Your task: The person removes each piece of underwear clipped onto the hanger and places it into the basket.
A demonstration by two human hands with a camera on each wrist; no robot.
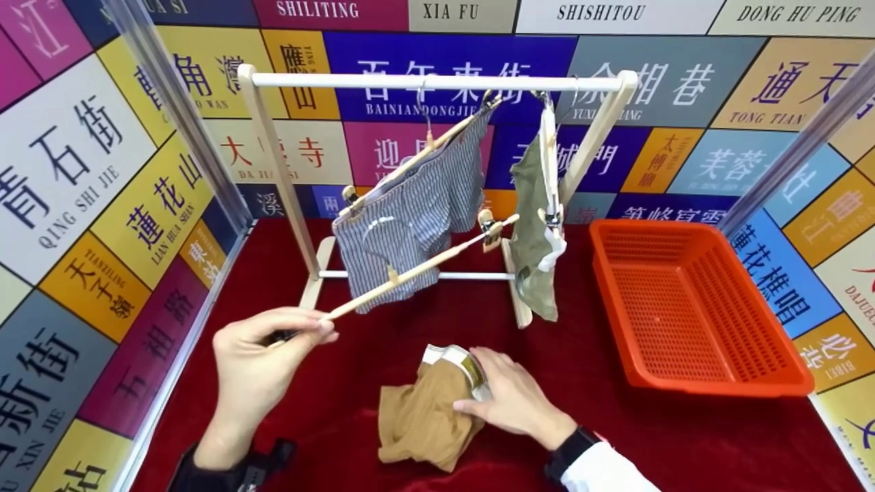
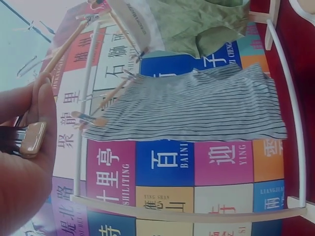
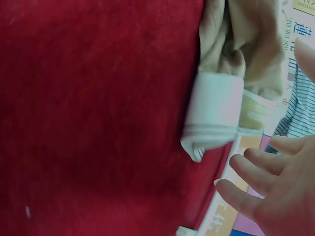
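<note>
A wooden clip hanger (image 1: 389, 279) slants up to the right from my left hand (image 1: 263, 369), whose thumb and fingers pinch its near end. One hanger clip is partly hidden by that hand; another clip (image 1: 489, 231) sits near the far end. Below it, brown underpants (image 1: 431, 413) lie bunched on the red cloth, their white waistband (image 3: 214, 105) away from me. At the waistband's right side is my right hand (image 1: 516, 396), its fingers extended and relaxed. In the right wrist view, that hand (image 3: 280, 184) has its fingers spread beside the waistband.
On a small wooden rack with a white rail (image 1: 437, 82) hang striped shorts (image 1: 417, 219) and an olive green garment (image 1: 536, 239), both clipped to hangers. An orange-red plastic basket (image 1: 697, 383) stands at the right. Panels printed with place names (image 1: 472, 55) surround the red-covered table (image 1: 328, 424).
</note>
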